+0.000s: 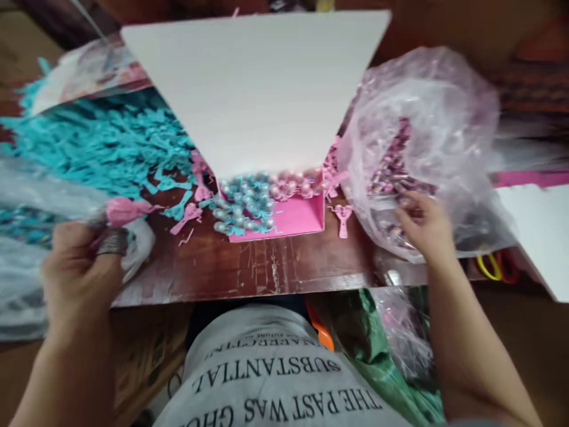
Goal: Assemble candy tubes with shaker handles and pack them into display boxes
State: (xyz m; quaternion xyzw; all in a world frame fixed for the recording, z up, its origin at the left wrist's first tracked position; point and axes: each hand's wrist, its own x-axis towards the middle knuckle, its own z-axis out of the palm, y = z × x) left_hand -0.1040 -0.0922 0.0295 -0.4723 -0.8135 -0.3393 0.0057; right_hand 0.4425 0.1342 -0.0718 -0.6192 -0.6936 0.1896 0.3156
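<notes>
My left hand point(82, 273) is closed around a small pink plastic piece point(127, 210) with a dark metallic part, at the table's front left. My right hand point(424, 225) reaches into a clear plastic bag point(427, 136) of small pink and silver pieces; its fingers are curled among them. Between the hands stands a pink box point(296, 219) with a raised white lid point(262, 89). Rows of assembled blue and pink pieces point(249, 201) fill the box.
A heap of teal plastic pieces point(98, 142) covers the table's left side, with loose pink ones point(342, 216) near the box. Another clear bag point(26, 249) lies at far left. The worn wooden table edge point(249, 273) runs in front. White board point(540, 231) at right.
</notes>
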